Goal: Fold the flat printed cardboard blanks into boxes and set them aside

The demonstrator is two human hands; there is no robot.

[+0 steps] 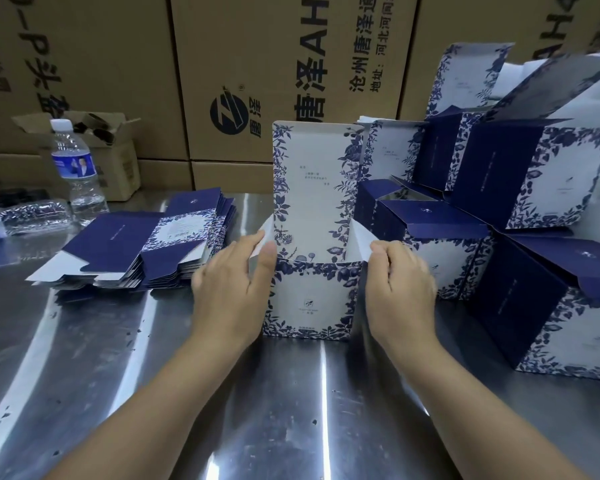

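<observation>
Two bare hands are being pressed to a half-formed box (312, 303) at the centre of the frame, on a steel table (291, 393). Its white left side flap (266, 232) is being pinched between the thumb and fingers of the left hand (234, 282), while its right edge is being gripped by the curled fingers of the right hand (400, 282), with the thumb laid on the right flap (359, 237). The printed lid panel (312, 188) is being left upright behind them. Flat blanks (146, 251) are being kept stacked at centre left, folded boxes (551, 306) are being piled at the right, and a water bottle (78, 168) is being kept at upper left, before brown cartons (250, 64).
</observation>
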